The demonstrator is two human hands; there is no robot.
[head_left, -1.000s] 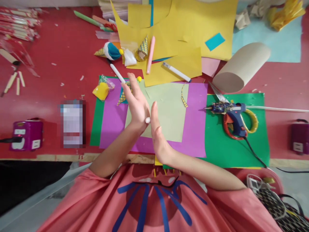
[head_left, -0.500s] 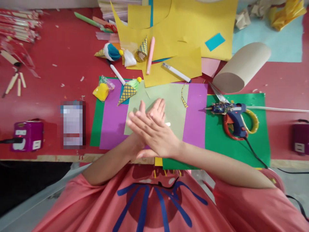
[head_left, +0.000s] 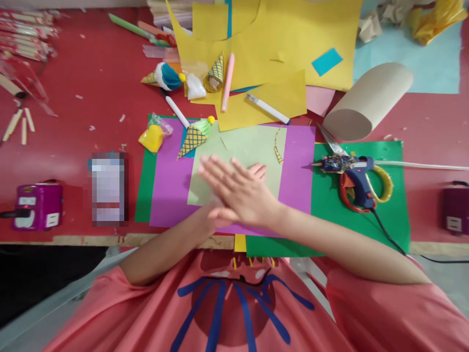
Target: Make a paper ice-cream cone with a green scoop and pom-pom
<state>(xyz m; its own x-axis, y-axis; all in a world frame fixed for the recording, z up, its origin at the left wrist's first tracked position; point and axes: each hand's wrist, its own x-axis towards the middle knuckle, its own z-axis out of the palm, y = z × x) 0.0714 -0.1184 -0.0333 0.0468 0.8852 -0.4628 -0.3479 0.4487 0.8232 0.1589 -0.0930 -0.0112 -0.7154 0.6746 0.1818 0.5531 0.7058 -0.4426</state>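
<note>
My right hand point(head_left: 244, 193) lies flat across my left hand, palm down, its fingers stretched out toward the upper left. Beneath it, my left hand point(head_left: 259, 171) is mostly covered; only some straight fingertips show past the right hand's edge. Whatever may be between the palms is hidden. Both hands are over a pale green sheet point(head_left: 249, 142), which rests on a purple sheet point(head_left: 296, 171). Just beyond them lies a small paper cone point(head_left: 192, 141) with a blue grid, a light green top and a yellow ball. A thin patterned paper strip point(head_left: 277, 149) curls to the right.
A glue gun point(head_left: 353, 176) lies on green paper at right, beside a cardboard tube point(head_left: 368, 102). Yellow clay point(head_left: 152, 139), a blurred phone point(head_left: 108, 190) and a purple power socket point(head_left: 38, 206) are at left. Markers, another topped cone point(head_left: 168, 77) and yellow sheets point(head_left: 308, 34) lie at the back.
My hands have slid against each other, the left fingertips shifting right and nearer my body. A small white bit that showed beside the right hand is now out of sight.
</note>
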